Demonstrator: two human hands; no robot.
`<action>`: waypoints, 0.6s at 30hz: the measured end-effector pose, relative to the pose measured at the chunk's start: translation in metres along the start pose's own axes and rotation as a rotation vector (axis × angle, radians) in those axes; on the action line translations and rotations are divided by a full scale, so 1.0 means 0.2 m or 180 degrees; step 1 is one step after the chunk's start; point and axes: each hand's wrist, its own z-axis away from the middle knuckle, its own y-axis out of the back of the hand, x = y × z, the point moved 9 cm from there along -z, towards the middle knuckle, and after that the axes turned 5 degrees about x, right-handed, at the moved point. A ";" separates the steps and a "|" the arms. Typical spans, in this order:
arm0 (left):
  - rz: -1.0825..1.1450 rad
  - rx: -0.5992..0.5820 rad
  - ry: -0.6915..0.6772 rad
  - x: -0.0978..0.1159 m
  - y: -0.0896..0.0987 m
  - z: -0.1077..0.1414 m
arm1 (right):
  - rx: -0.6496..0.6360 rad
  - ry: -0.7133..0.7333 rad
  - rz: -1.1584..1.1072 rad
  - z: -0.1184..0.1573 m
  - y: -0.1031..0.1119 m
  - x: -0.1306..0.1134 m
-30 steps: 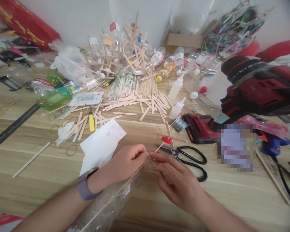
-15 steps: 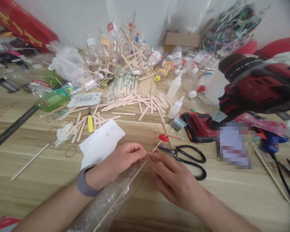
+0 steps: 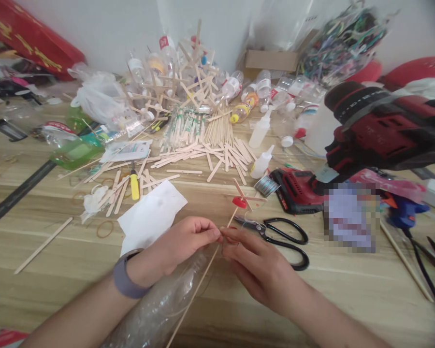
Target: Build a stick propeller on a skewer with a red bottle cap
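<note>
A thin wooden skewer [image 3: 197,293] runs up between my hands. At its upper end sit a red bottle cap [image 3: 239,202] and crossed craft sticks [image 3: 253,197]. My left hand [image 3: 191,238], with a grey band at the wrist, has thumb and forefinger pinched at the skewer. Touching it, my right hand [image 3: 258,263] is closed with its fingertips on the same spot. A fine wire or thread hangs near the fingers; its exact hold is hidden. Black-handled scissors [image 3: 286,232] lie just right of the cap, and a clear plastic bottle [image 3: 154,309] lies beneath my left forearm.
A red cordless drill [image 3: 380,130] stands at the right. White paper [image 3: 152,212] and a yellow-handled screwdriver [image 3: 134,186] lie left of centre. Behind are scattered craft sticks [image 3: 188,154], small glue bottles [image 3: 260,129] and plastic bottles [image 3: 233,85]. A blue glue gun [image 3: 406,212] is far right.
The skewer has turned steeper, and its cap and crossed sticks have shifted slightly left, with the sticks rotated. My hands remain together at nearly the same place.
</note>
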 end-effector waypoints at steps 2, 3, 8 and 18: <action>0.0046 -0.0005 0.0037 0.00 0.00 0.00 | 0.0044 -0.0020 0.0004 0.00 0.00 0.01; 0.0043 -0.0010 0.0044 -0.01 0.00 0.00 | 0.0077 -0.0047 -0.0006 0.00 0.00 0.01; -0.0086 -0.0071 -0.0102 0.00 0.00 -0.01 | 0.0399 -0.0229 -0.0278 -0.02 0.02 0.04; -0.1162 -0.0072 -0.0538 0.05 -0.01 0.02 | 0.0548 -0.1185 -0.0820 -0.03 0.00 0.15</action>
